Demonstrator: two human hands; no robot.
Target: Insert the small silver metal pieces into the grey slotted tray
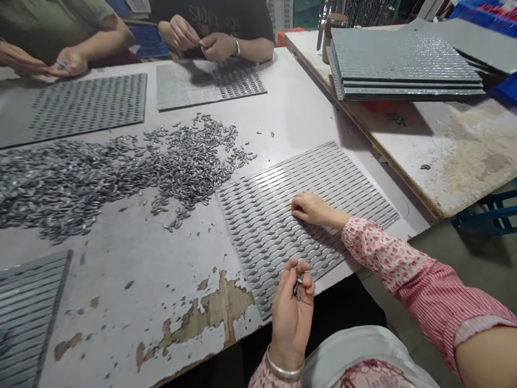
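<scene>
My left hand [293, 307] is palm up near the table's front edge, its fingers curled around a few small grey spindle-shaped pieces [298, 289]. My right hand [309, 208] is over the middle of a grooved grey board [291, 183], thumb and fingers pinched together. Whatever those fingertips hold, if anything, is hidden. Rows of the same pieces sit in the board's grooves along its left and front parts. Toward the back and right, the grooves look bare. Left of the board lies a large loose heap of these pieces [189, 161].
Across the table, two people handle small pieces above their own boards [97, 105] [210, 86]. Another grooved board [32, 307] lies at the front left. On a side table [464, 145] at right, grey boards [404, 59] are stacked. Paint is worn off the tabletop [121, 258] at the front.
</scene>
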